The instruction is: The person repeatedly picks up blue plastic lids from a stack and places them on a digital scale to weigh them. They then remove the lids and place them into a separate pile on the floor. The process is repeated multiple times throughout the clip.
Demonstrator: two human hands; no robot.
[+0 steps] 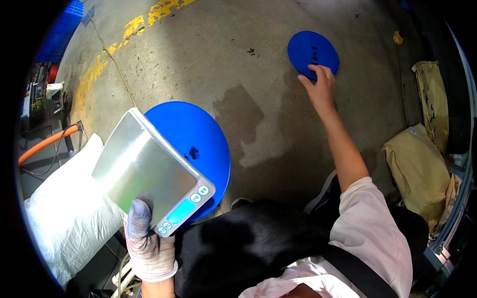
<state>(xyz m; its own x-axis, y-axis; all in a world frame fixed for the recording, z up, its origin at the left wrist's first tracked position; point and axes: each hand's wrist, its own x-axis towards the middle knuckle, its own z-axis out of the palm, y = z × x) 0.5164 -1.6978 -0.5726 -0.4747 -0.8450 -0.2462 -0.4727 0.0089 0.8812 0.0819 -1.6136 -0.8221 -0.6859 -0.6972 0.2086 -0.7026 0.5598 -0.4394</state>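
My left hand (144, 243), in a knit glove with a dark thumb tip, grips a digital scale (149, 169) by its near edge. The scale has a steel plate, a lit blue display and round buttons, and it is tilted. Beneath it, partly covered, is a large round blue disc-like top (198, 129) with dark marks near its middle. My bare right hand (319, 85) stretches out over the near rim of a smaller blue disc (313, 49) on the floor. Its thumb and fingers are apart; whether the fingertips touch the disc I cannot tell.
A full white sack (74, 213) lies at the left, beside an orange hose (49, 144). A thin cord (112, 59) runs across the concrete floor up to the scale. Tan paper sacks (417, 169) lie along the right side. Blue crates (62, 32) stand at the far left.
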